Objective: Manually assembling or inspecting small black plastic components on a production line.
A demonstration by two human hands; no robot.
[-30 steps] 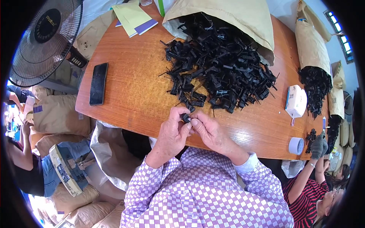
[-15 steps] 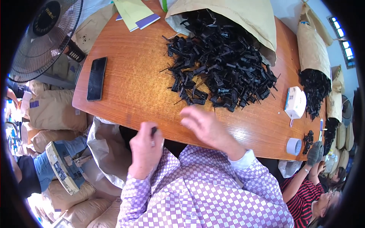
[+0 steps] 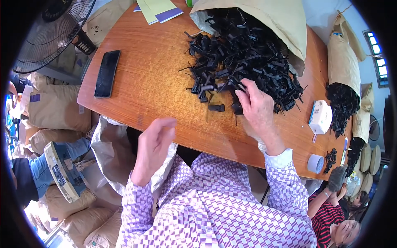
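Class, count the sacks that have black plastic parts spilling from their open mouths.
2: one sack lies on the table above the right hand; another sack stands beyond the table's right edge. Others may be hidden.

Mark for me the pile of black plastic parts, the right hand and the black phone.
pile of black plastic parts (image 3: 244,62), head view, middle of the heap on the table.
right hand (image 3: 258,108), head view, back of the hand at the pile's near edge.
black phone (image 3: 107,73), head view, centre of its screen.

R hand (image 3: 259,108) on black clips (image 3: 244,62), L hand (image 3: 154,144) empty
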